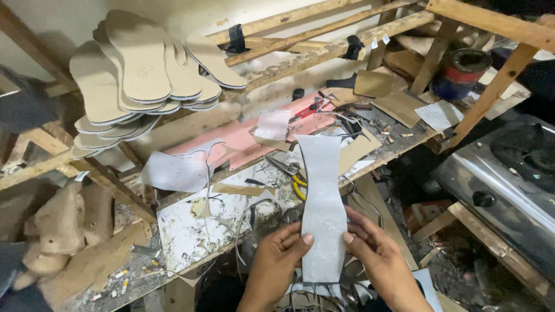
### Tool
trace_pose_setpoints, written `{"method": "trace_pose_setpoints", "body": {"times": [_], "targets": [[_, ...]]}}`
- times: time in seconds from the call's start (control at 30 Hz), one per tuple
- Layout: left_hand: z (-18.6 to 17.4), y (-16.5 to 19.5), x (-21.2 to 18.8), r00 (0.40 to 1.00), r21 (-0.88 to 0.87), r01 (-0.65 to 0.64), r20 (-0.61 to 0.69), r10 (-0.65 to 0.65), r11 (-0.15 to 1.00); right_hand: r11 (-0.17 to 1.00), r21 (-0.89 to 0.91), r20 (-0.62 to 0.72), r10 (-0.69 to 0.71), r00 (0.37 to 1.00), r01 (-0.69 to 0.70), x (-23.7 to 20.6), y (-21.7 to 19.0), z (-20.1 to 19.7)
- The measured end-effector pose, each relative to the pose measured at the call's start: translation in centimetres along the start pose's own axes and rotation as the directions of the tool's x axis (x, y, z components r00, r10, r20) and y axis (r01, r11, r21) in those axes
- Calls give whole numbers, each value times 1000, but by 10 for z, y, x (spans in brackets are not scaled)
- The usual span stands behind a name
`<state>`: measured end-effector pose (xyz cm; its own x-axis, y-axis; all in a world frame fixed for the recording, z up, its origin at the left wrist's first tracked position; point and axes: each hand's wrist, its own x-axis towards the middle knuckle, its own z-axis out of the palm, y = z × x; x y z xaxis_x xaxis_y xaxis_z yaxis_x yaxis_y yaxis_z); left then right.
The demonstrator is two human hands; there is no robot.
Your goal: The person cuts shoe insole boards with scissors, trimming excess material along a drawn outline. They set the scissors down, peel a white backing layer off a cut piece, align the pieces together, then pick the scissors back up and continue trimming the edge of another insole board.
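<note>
Hands [277,263] [378,260] pinching grey insole cutout [321,202]

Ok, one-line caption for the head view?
Both hands, left and right, hold a white insole-shaped cutout above a cluttered workbench.

Pale grey insole-shaped cutout [321,202] (waisted middle), upright above the cluttered bench [191,231]
</note>
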<state>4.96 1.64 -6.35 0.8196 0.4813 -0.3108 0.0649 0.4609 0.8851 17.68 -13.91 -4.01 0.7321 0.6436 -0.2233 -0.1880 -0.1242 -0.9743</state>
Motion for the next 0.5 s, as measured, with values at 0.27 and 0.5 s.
{"method": "trace_pose_setpoints", "body": {"times": [0.27,0.5], "targets": [[-5,0,-10,991,32,-29,135,24,999,998,-29,-5,-61,998,61,12,12,-15],[-2,34,5,963,43,-253,-87,255,967,980,-198,99,48,994,-28,5,0,-8]]}}
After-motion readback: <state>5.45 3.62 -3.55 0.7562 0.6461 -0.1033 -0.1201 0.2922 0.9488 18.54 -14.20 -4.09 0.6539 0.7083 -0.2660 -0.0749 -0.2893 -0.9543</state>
